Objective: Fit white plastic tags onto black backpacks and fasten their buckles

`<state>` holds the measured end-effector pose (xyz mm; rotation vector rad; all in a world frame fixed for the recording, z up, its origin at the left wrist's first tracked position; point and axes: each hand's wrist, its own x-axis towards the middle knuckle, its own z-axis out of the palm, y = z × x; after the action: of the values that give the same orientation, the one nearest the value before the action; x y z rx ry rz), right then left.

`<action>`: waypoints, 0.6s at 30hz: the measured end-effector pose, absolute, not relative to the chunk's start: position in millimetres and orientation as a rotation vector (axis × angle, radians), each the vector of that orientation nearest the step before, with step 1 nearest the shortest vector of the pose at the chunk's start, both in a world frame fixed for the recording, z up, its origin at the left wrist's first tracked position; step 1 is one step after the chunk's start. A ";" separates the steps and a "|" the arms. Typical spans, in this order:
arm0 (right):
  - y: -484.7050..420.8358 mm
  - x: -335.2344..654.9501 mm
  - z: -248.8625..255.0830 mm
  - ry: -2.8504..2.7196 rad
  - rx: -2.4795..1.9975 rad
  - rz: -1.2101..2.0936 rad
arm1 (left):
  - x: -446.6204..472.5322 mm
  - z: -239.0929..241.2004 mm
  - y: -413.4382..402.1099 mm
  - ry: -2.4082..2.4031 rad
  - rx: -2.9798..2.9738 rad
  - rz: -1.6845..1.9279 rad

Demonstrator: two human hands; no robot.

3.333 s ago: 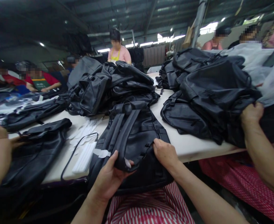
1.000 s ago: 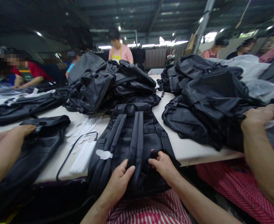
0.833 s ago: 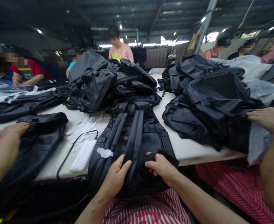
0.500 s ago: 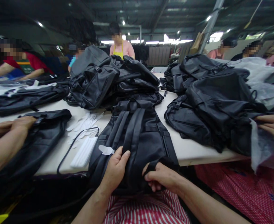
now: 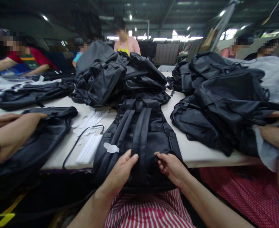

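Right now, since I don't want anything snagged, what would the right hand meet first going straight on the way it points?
Probably the nearer shoulder strap of the black backpack, ahead and left of the right hand; the depth between them is hard to judge.

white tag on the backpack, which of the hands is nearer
Left. The left hand is just right of and below the white tag; the right hand is farther right, beyond the shoulder straps.
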<state>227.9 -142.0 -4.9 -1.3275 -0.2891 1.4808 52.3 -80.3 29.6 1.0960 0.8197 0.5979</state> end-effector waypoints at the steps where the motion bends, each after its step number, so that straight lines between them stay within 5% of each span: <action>1: -141.6 225.9 -4.3 -0.330 -1.343 1.470 | 55.4 27.1 -88.3 0.733 1.059 0.548; 9: -155.8 219.5 0.3 -0.717 -1.250 1.616 | 56.2 -0.3 -111.5 0.769 1.309 0.567; 18: -137.5 213.7 -7.8 -0.601 -1.285 1.312 | 60.9 1.8 -103.3 0.901 1.356 0.627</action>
<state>213.7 -137.5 -7.8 -1.2850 -0.6008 1.3125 60.9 -103.3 1.8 1.3559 0.9012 0.6267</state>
